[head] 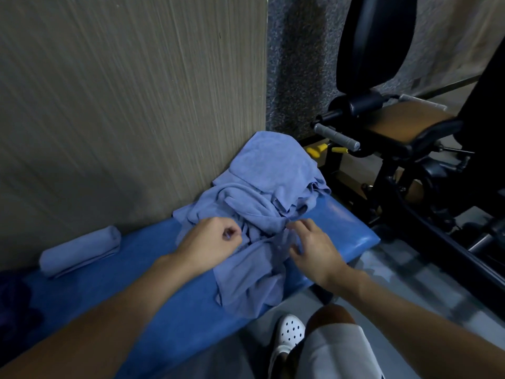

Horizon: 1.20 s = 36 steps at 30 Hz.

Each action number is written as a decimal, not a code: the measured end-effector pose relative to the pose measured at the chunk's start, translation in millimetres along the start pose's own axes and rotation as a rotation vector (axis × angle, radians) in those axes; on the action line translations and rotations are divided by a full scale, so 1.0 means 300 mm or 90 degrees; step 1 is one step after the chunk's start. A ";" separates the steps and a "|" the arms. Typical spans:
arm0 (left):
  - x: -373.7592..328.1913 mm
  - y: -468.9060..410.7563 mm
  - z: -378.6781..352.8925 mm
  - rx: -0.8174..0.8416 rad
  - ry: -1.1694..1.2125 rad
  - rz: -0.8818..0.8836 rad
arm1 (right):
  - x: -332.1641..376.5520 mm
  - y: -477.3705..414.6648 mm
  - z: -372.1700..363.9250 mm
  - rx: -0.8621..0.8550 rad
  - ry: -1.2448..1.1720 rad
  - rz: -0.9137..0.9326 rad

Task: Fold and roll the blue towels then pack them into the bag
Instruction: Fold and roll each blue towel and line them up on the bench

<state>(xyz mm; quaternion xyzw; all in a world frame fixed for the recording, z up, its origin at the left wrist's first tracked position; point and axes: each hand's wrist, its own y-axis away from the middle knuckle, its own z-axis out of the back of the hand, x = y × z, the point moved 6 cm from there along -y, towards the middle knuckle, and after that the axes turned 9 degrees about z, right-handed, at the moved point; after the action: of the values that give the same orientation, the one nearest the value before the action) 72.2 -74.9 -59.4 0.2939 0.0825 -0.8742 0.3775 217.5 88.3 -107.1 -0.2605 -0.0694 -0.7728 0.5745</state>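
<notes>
I'm seeing my left hand [210, 239] pinching the loose towel [251, 277], fingers curled | right hand [314, 247] resting spread fingers on the same cloth | towel lying between both hands, long axis running from the pile [267, 181] toward me over the bench [164, 296] edge | rolled towel [79, 250] sitting well left.

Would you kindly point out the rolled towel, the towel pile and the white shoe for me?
rolled towel [79, 252]: head view, middle of the roll.
towel pile [273, 173]: head view, upper folds of the heap.
white shoe [290, 332]: head view, perforated toe.
</notes>
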 end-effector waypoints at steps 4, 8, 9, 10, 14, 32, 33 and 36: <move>-0.071 -0.079 -0.095 0.018 0.017 -0.010 | -0.054 -0.031 -0.071 0.068 -0.092 -0.092; -0.120 -0.138 -0.169 0.021 0.041 -0.005 | -0.064 -0.071 -0.084 0.058 -0.131 -0.105; -0.125 -0.149 -0.179 0.019 0.042 0.004 | -0.058 -0.079 -0.078 0.041 -0.148 -0.096; -0.131 -0.157 -0.186 0.013 0.046 0.019 | -0.047 -0.084 -0.069 0.023 -0.170 -0.082; -0.101 -0.191 -0.173 -0.041 0.166 0.185 | 0.057 -0.074 -0.017 -0.055 -0.303 -0.006; 0.254 0.068 0.054 -0.227 0.416 0.323 | 0.124 -0.028 -0.112 -0.100 -0.209 -0.058; 0.277 0.084 0.075 -0.249 0.402 0.319 | 0.108 -0.036 -0.130 -0.087 -0.211 -0.090; 0.358 0.135 0.135 -0.299 0.369 0.323 | 0.095 -0.056 -0.183 -0.058 -0.255 -0.152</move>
<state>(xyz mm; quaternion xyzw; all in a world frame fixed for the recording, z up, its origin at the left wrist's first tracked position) 24.2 -184.0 -85.2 0.4440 0.3067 -0.5930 0.5976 178.5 47.2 -137.0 -0.4241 -0.1772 -0.7707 0.4413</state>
